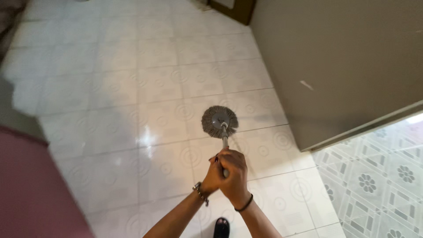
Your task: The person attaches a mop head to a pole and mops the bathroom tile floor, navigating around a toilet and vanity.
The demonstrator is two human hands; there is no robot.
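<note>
**Both hands clenched on a mop handle over white tile**

At the far left a pinkish-mauve surface [31,189] filled the lower corner, with a dull grey patch above it. No package, label or sign showed anywhere. The glossy white floor [132,88], its tiles printed with faint ring patterns, spread across the middle and caught a bright glare. On it rested the round grey mop head [220,121], its fringe spread flat, with the metal mop handle [225,142] rising toward the camera. The left hand [213,176], a metal bracelet at the wrist, and the right hand [233,175], a dark band at the wrist, were wrapped tight around the handle, touching each other. A dark shoe tip [221,227] showed below. To the right stood a plain beige door [343,61], and beyond its lower edge lay patterned tiles [379,185] with grey flower motifs
</note>
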